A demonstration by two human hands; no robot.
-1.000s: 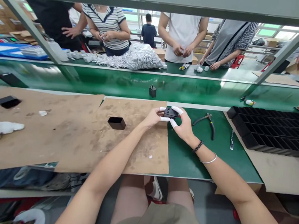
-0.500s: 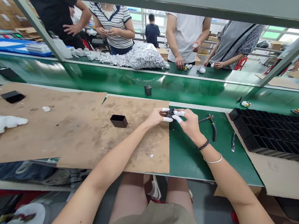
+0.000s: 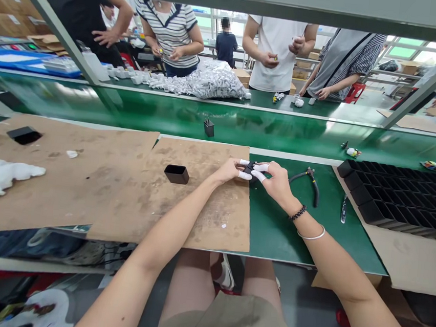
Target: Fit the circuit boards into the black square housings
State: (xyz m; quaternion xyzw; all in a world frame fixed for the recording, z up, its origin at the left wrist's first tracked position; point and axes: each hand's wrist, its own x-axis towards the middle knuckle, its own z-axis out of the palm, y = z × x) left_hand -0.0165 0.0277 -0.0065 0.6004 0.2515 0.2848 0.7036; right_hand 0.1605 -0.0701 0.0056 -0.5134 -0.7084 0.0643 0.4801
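Green bench (image 3: 280, 241), black block (image 3: 251, 168) held over the right edge of the cardboard (image 3: 197, 223).
Left hand (image 3: 228, 170) and right hand (image 3: 279, 184) pinch it, fingers (image 3: 263, 167) nearly closed; probably light, stiff, slightly slippery, best held by its sides.

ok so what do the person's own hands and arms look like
The left hand and right hand wear white finger cots. The right arm has a dark, bumpy band and a thin silvery bangle; no sleeves show.
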